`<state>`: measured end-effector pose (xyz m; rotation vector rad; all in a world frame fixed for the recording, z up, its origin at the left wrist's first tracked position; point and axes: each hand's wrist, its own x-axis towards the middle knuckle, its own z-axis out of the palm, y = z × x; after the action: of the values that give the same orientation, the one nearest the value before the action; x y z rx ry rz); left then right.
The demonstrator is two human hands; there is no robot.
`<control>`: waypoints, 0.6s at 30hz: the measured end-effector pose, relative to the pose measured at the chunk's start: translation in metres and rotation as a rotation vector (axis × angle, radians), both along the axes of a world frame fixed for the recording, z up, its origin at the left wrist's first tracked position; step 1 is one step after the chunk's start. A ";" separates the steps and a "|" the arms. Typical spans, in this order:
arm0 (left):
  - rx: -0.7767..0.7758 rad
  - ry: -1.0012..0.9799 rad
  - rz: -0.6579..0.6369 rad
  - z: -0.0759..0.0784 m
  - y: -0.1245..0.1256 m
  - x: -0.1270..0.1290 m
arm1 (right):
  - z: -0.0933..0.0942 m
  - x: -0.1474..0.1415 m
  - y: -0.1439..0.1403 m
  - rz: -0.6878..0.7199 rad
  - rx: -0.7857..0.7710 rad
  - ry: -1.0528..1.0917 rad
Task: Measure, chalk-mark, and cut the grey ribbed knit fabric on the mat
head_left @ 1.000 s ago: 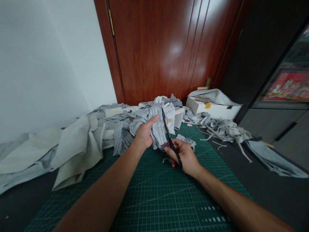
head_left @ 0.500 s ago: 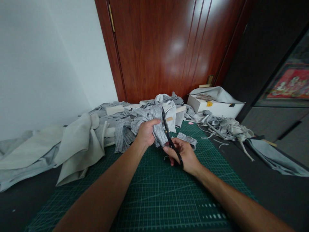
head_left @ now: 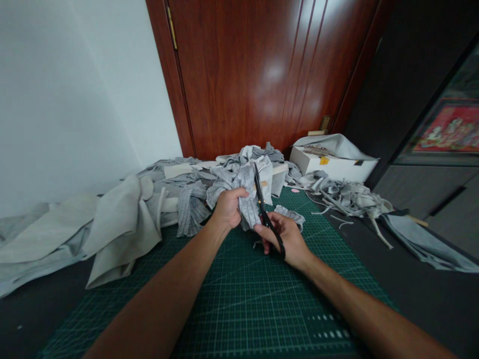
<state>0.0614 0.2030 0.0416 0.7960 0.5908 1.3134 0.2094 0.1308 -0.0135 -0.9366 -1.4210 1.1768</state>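
Observation:
My left hand [head_left: 229, 208] is closed on a bunched piece of grey ribbed fabric [head_left: 247, 212], thumb on top. In my right hand [head_left: 286, 237] is a pair of black scissors [head_left: 265, 217], its blades pointing up and away along the right edge of that fabric. Whether the blades touch the cloth I cannot tell. A small grey ribbed scrap [head_left: 291, 215] lies on the green cutting mat [head_left: 239, 299] just beyond my right hand. Another grey ribbed piece [head_left: 191, 209] rests left of my left hand.
Grey and white fabric pieces [head_left: 258, 153] are heaped at the back against a brown wooden door [head_left: 239, 75]. Cream fabric [head_left: 119, 224] lies at left. On the right are a white box [head_left: 333, 162], tangled fabric strips [head_left: 352, 197] and a folded grey cloth [head_left: 426, 244].
The held fabric has dropped slightly and its upper fold has shifted left, away from the scissor blades. The blades have moved slightly right. Both hands stay nearly in place.

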 end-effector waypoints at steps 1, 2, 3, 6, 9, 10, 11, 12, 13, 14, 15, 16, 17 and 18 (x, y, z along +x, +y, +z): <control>0.001 0.001 -0.003 0.000 0.000 0.000 | 0.000 0.000 0.000 0.000 0.000 0.002; 0.004 0.001 -0.006 -0.001 0.000 0.000 | 0.000 0.000 0.000 0.002 0.001 0.004; 0.006 0.001 -0.009 -0.001 0.000 0.000 | 0.000 0.000 0.000 0.004 0.003 0.007; 0.024 -0.008 -0.019 0.001 -0.001 0.000 | 0.000 0.000 0.000 0.013 0.002 0.013; 0.050 -0.026 -0.039 0.003 -0.003 0.000 | 0.001 0.000 -0.001 0.013 -0.007 0.012; 0.058 -0.032 -0.048 0.004 -0.004 0.000 | 0.002 0.000 -0.001 0.014 -0.008 0.010; 0.065 -0.037 -0.059 0.005 -0.005 0.000 | 0.002 0.000 -0.002 0.019 -0.007 0.005; 0.070 -0.042 -0.070 0.006 -0.005 0.000 | 0.003 0.000 -0.002 0.027 -0.002 0.001; 0.074 -0.047 -0.081 0.007 -0.006 0.000 | 0.004 0.001 -0.003 0.037 0.003 -0.004; 0.076 -0.052 -0.093 0.007 -0.006 -0.001 | 0.004 0.001 -0.003 0.049 0.007 -0.008; 0.077 -0.056 -0.106 0.008 -0.006 -0.001 | 0.005 0.001 -0.004 0.060 0.009 -0.010; 0.075 -0.059 -0.119 0.008 -0.005 -0.002 | 0.006 0.001 -0.004 0.069 0.009 -0.011; 0.073 -0.062 -0.132 0.008 -0.005 -0.003 | 0.007 0.001 -0.005 0.076 0.006 -0.011; 0.070 -0.064 -0.145 0.009 -0.004 -0.004 | 0.008 0.001 -0.005 0.082 0.002 -0.011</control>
<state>0.0577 0.1986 0.0507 0.8353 0.4310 1.2270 0.2105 0.1259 -0.0056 -0.8920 -1.4807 1.2321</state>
